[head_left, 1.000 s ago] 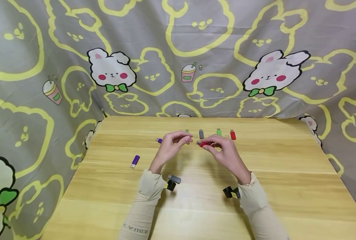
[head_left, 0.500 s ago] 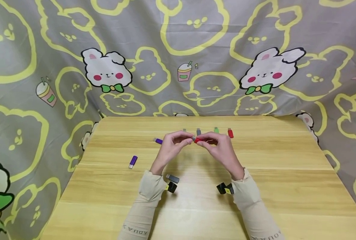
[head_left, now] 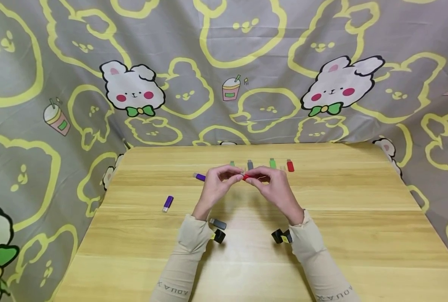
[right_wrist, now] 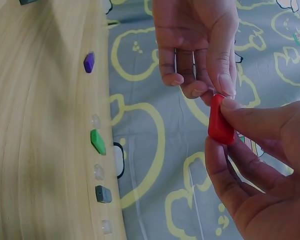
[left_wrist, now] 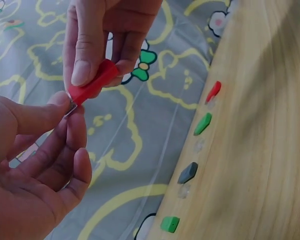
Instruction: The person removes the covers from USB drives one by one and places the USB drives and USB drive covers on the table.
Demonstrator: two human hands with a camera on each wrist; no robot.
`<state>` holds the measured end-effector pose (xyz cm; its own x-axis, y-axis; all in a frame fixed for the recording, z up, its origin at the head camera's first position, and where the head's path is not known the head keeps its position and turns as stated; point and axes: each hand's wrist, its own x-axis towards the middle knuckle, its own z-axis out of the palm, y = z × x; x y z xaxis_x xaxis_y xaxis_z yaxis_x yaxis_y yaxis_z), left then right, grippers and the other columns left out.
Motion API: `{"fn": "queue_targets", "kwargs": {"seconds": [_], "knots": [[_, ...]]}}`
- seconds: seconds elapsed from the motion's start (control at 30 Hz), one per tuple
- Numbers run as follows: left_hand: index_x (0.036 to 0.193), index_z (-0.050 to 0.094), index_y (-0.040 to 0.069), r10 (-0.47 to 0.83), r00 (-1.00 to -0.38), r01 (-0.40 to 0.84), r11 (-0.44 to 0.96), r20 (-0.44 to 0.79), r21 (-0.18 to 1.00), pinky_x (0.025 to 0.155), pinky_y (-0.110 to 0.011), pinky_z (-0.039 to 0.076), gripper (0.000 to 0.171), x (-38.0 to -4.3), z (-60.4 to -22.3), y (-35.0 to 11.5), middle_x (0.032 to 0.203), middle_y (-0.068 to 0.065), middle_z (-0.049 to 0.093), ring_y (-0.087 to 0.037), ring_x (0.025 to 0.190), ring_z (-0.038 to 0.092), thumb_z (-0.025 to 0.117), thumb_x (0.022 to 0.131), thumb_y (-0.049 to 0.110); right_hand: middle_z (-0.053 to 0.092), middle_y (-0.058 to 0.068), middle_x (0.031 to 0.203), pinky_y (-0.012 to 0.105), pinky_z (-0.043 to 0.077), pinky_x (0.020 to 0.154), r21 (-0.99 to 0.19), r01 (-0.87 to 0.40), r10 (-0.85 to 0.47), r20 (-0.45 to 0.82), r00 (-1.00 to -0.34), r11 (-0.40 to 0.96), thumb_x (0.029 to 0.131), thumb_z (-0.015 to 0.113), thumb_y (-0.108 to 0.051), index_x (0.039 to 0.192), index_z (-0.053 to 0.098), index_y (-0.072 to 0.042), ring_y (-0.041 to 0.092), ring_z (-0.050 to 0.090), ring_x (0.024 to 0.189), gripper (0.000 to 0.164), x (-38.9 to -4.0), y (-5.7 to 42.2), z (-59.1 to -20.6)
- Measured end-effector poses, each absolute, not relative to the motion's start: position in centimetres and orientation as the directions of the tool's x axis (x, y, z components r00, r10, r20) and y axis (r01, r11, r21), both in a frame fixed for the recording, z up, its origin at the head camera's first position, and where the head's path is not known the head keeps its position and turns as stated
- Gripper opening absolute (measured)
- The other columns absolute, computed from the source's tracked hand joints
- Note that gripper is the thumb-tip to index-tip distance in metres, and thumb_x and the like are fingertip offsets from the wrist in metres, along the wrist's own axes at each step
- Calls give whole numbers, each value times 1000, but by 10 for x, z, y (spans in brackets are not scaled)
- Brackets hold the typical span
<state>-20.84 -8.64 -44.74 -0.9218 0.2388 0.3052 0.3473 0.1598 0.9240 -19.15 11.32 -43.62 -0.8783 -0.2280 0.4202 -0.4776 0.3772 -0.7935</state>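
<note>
Over the middle of the table, both hands meet at a red USB flash drive (head_left: 246, 178). My right hand (head_left: 276, 186) pinches its red body between thumb and fingers, as the right wrist view shows with the drive (right_wrist: 221, 120) held clear of the table. My left hand (head_left: 218, 184) pinches the metal plug end with thumb and forefinger; in the left wrist view a sliver of silver plug (left_wrist: 70, 108) shows between the fingertips, the rest covered. The other fingers of the left hand (left_wrist: 35, 165) are loosely bent.
Toward the back stand a red drive (head_left: 290, 165), a green one (head_left: 272, 163), a grey one (head_left: 250, 165) and another green one (head_left: 232, 163), with small clear pieces (right_wrist: 99, 172) between. Purple drives (head_left: 168, 204) lie left; a grey drive (head_left: 218, 223) lies by the left wrist.
My right hand has moved left, bringing the red flash drive's plug end to the left fingertips, which now pinch it. The left hand has stayed nearly in place.
</note>
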Motion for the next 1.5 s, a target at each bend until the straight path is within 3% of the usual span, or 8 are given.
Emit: {"fn": "queue_targets", "kwargs": {"seconds": [0.23, 0.47, 0.67, 0.93, 1.27, 1.5], "knots": [[100, 78, -4, 213, -933, 328, 174, 290, 928, 81, -38, 58, 11, -206, -446, -85, 102, -19, 76, -33, 87, 72, 78, 90, 1, 77, 7, 97, 36, 62, 78, -805, -463, -258, 390, -884, 371, 91, 79, -6, 102, 79, -4, 21, 74, 86, 12, -193, 113, -438], [97, 78, 0, 228, -940, 297, 176, 254, 939, 81, -32, 58, 6, -207, -444, -87, 100, -12, 76, -23, 86, 71, 77, 92, 3, 77, 6, 98, 34, 62, 77, -826, -432, -260, 356, -898, 362, 90, 79, -7, 103, 79, -6, 20, 74, 86, 13, -192, 114, -439], [97, 78, -1, 225, -945, 277, 161, 238, 947, 76, -27, 56, 7, -206, -443, -86, 100, -15, 75, -25, 84, 70, 77, 91, 4, 77, 6, 96, 31, 61, 75, -837, -399, -267, 315, -911, 373, 90, 79, -8, 102, 79, -6, 19, 73, 84, 11, -190, 115, -436], [95, 78, 2, 208, -950, 272, 180, 234, 945, 75, -27, 56, 5, -205, -442, -85, 97, -9, 75, -17, 81, 68, 77, 92, 5, 77, 6, 96, 31, 61, 74, -842, -380, -265, 294, -918, 384, 91, 79, -8, 102, 79, -5, 19, 73, 83, 12, -190, 115, -432], [96, 79, 1, 205, -950, 273, 179, 235, 945, 75, -28, 55, 6, -204, -440, -85, 94, -13, 75, -24, 81, 69, 77, 92, 5, 77, 6, 95, 30, 60, 73, -836, -373, -246, 294, -924, 402, 91, 79, -8, 101, 79, -5, 19, 72, 82, 10, -187, 112, -428], [96, 78, 0, 209, -954, 253, 166, 216, 953, 73, -25, 55, 6, -204, -439, -87, 95, -10, 75, -16, 80, 68, 77, 92, 5, 77, 7, 94, 26, 59, 68, -847, -364, -245, 286, -926, 388, 90, 79, -6, 100, 79, -4, 19, 72, 80, 10, -186, 111, -426]]}}
